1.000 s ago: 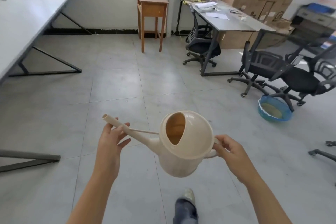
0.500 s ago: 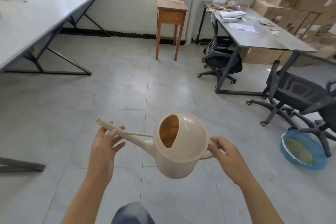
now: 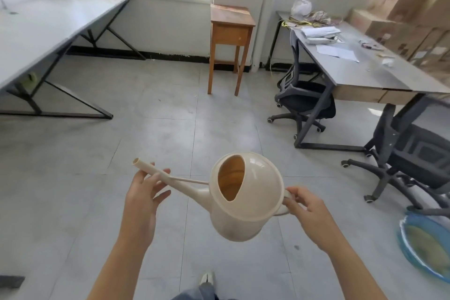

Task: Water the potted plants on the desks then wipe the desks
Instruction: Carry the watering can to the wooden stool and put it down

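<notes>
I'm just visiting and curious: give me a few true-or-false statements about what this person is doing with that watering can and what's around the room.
1. The left hand and right hand both touch the watering can. True.
2. The left hand holds the handle. False: the left hand supports the spout; the right hand grips the handle.
3. The blue basin sits on the grey desk. False: the blue basin lies on the floor.
4. A wooden table stands near the far wall. True.
5. Water pours from the spout. False: none shows.
</notes>
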`<state>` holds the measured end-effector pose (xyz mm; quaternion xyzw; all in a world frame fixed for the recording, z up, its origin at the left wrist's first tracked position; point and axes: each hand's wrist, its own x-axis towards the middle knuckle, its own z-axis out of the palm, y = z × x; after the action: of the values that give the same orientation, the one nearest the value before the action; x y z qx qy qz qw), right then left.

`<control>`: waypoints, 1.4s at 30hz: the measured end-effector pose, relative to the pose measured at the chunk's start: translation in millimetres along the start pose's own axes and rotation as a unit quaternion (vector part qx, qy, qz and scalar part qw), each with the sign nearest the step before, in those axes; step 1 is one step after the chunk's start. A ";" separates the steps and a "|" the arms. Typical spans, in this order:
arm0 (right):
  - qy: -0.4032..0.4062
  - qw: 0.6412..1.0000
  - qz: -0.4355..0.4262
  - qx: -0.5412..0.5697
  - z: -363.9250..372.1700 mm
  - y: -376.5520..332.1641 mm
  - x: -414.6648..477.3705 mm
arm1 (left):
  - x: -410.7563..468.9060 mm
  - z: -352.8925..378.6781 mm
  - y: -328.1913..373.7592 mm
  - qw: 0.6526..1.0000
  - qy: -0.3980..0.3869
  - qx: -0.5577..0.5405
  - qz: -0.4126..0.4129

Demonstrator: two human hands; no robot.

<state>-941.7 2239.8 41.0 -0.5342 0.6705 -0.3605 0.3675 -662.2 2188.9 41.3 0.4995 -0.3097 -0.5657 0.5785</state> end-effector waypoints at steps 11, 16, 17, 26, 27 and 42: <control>0.031 0.999 0.014 0.026 -31.9 -7.1 181.5 | 168.5 101.1 15.4 1.000 -0.021 0.014 -0.003; 0.018 1.000 -0.001 0.012 -56.5 1.9 275.8 | 242.7 154.6 7.4 1.000 -0.010 0.019 -0.002; 0.018 1.000 -0.007 0.014 -63.0 2.9 296.0 | 258.0 167.3 7.2 1.000 -0.009 0.019 0.002; -0.015 0.999 -0.039 0.010 -116.0 -7.5 466.6 | 387.0 262.1 17.1 1.000 0.009 0.024 0.015; -0.019 0.999 -0.038 0.008 -119.2 -7.6 485.0 | 401.4 270.5 17.9 1.000 0.013 0.024 0.014; -0.046 0.998 -0.030 -0.020 -122.1 -23.3 783.6 | 683.1 359.9 27.7 1.000 0.002 -0.007 0.005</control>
<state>-1163.0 1477.9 34.4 -0.5773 0.6438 -0.3326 0.3765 -870.1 1444.7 37.0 0.4949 -0.3066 -0.5637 0.5859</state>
